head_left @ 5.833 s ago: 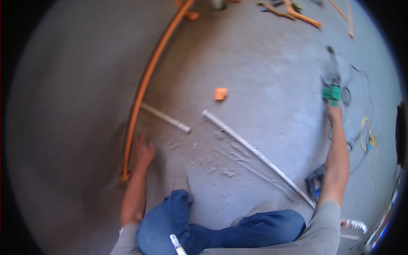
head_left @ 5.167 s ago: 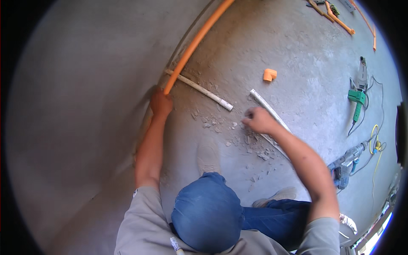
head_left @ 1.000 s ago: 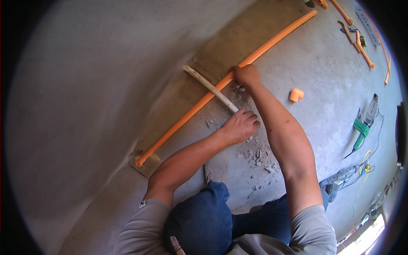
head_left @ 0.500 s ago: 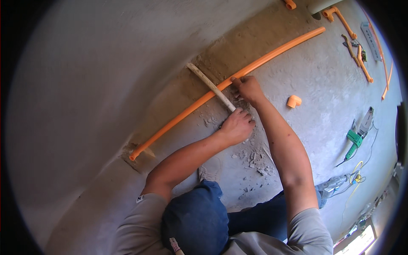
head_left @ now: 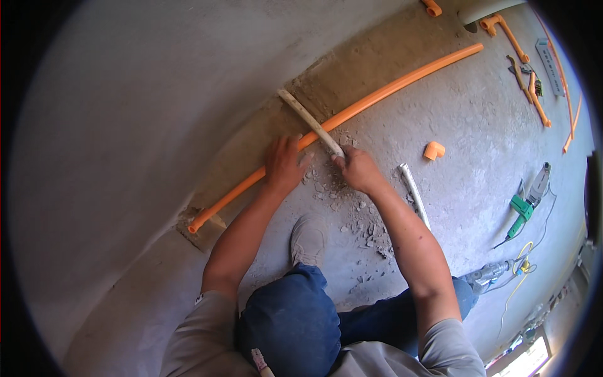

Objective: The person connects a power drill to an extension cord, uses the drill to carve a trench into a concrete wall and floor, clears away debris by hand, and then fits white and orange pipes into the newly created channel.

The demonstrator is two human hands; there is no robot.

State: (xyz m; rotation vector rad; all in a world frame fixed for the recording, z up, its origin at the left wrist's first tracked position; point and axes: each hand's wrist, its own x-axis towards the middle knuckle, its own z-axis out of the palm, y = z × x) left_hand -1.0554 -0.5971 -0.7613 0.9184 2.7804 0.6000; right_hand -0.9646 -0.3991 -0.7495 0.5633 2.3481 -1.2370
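Observation:
A long orange plastic pipe (head_left: pixel 402 81) runs along the foot of the wall, slanting from lower left to upper right. Across the top of it lies a dusty whitish pipe (head_left: pixel 304 114), its far end by the wall. My right hand (head_left: pixel 360 171) is closed round the near end of the whitish pipe, thumb and fingers pinching it. Further left, my left hand (head_left: pixel 284 166) is over the orange pipe, fingers on its far side and thumb on the near side; the grip is partly hidden under the hand.
Grey rubble (head_left: pixel 374 235) litters the floor before my shoe (head_left: pixel 308 240). A second whitish pipe (head_left: pixel 414 195) lies beside my right forearm. An orange elbow fitting (head_left: pixel 433 151), a green-handled pipe welding tool (head_left: pixel 527 200) and a power drill (head_left: pixel 488 274) lie to the right. Orange pipe assemblies (head_left: pixel 537 100) lie far right.
My left hand has let go of the whitish pipe and moved left onto the orange pipe. My right hand has left the orange pipe and taken the whitish pipe's near end.

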